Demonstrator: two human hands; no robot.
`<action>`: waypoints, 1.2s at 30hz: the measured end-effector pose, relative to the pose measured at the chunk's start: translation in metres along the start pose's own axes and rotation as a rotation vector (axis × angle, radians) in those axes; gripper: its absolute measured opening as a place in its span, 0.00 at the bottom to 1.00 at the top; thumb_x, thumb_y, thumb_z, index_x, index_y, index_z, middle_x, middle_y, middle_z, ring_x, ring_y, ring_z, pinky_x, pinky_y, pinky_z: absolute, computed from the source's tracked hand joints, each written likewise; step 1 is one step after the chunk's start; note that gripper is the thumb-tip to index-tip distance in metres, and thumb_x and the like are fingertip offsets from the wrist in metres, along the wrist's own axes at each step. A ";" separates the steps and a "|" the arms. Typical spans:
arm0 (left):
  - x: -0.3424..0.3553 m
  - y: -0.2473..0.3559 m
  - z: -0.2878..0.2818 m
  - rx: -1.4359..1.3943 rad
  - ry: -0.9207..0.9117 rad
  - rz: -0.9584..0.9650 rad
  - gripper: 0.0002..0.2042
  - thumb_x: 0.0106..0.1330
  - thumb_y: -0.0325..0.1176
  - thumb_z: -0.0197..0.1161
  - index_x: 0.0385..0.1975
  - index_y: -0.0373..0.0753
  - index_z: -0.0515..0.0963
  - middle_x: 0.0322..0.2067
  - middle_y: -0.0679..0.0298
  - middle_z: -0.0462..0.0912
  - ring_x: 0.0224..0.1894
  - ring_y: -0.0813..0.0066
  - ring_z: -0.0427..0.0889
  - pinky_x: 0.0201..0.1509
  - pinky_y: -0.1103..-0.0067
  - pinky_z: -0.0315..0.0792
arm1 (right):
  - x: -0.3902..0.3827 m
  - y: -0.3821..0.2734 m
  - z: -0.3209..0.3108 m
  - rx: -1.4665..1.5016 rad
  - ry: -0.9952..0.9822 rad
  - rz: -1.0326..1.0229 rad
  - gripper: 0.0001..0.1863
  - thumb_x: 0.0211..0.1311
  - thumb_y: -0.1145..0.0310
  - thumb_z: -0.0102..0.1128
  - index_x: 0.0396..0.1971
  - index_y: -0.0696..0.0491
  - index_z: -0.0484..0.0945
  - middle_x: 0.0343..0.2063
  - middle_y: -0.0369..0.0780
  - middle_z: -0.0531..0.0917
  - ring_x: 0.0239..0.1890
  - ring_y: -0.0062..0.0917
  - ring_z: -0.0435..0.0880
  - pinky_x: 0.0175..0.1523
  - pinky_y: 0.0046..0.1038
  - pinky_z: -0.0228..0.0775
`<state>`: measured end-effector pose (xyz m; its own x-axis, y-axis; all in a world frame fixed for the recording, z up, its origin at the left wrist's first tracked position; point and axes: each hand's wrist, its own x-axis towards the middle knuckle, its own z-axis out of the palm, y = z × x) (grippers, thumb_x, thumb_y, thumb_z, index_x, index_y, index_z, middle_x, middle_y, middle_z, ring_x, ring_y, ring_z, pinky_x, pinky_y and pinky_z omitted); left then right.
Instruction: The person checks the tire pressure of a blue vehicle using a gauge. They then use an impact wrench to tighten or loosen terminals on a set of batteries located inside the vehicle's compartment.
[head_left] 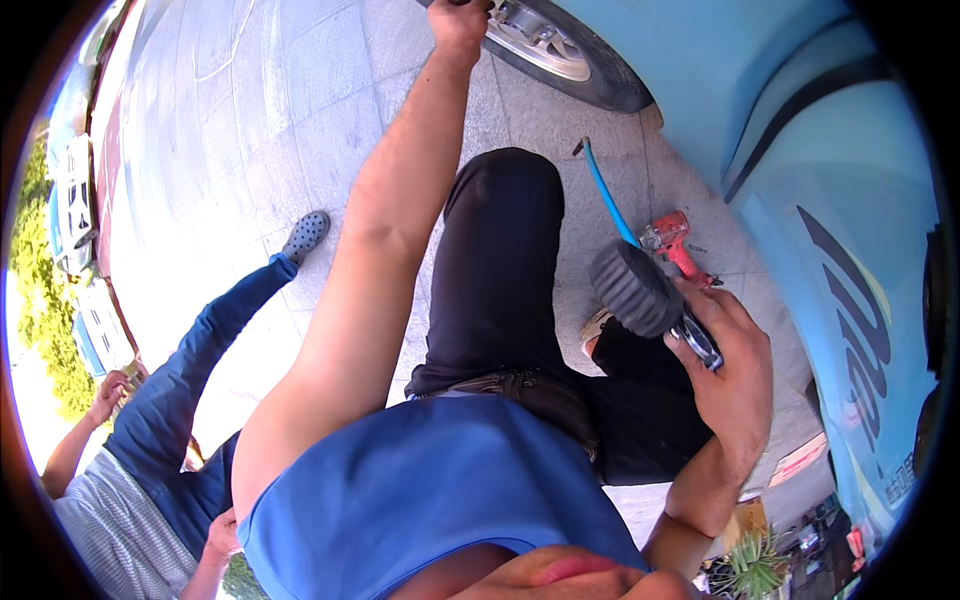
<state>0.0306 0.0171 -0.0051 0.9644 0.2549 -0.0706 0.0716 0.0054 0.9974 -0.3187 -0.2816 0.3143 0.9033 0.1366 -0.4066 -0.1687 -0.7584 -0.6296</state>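
Observation:
My left hand (458, 25) is at the top edge beside the car wheel (560, 60), its fingers closed round something small and dark that I cannot make out. In my right hand (730, 360), at the lower right, is a tire inflator (632, 285) with a ribbed black gauge housing and a metal handle. Its blue hose (610, 190) reaches up toward the wheel, ending in a small fitting. A red power tool (682, 250) lies on the paving just behind the inflator. My dark-trousered knee is bent between my arms.
The light blue vehicle body (820, 250) fills the right side, close to me. Another person (170, 430) in blue trousers and a grey top is at my lower left, a foot on the pale paving (270, 120). Parked vehicles, greenery and a spiky plant (750, 560) are farther off.

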 end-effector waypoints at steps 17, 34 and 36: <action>-0.002 0.007 -0.016 0.097 -0.153 0.050 0.08 0.69 0.29 0.63 0.41 0.30 0.79 0.37 0.56 0.87 0.37 0.66 0.88 0.38 0.74 0.82 | -0.203 0.036 0.024 0.034 0.471 0.584 0.26 0.53 0.80 0.69 0.55 0.53 0.81 0.43 0.47 0.84 0.43 0.42 0.86 0.47 0.36 0.76; -0.400 -0.156 0.216 1.003 -1.026 -0.174 0.46 0.44 0.57 0.81 0.57 0.29 0.71 0.54 0.44 0.78 0.57 0.51 0.80 0.58 0.61 0.76 | -0.288 0.104 0.076 0.179 0.643 0.797 0.26 0.50 0.75 0.69 0.53 0.47 0.82 0.37 0.43 0.83 0.37 0.44 0.84 0.42 0.40 0.76; -0.392 -0.188 0.225 0.798 -0.849 -0.421 0.45 0.42 0.54 0.83 0.54 0.28 0.70 0.51 0.49 0.80 0.52 0.57 0.81 0.57 0.63 0.76 | -0.314 0.106 0.081 0.222 0.623 0.828 0.27 0.49 0.76 0.69 0.53 0.46 0.82 0.37 0.43 0.83 0.37 0.43 0.85 0.43 0.40 0.77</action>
<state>-0.3034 -0.3016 -0.1682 0.6670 -0.3332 -0.6664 0.2634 -0.7312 0.6293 -0.6519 -0.3531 0.3218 0.5058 -0.7681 -0.3927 -0.8357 -0.3232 -0.4441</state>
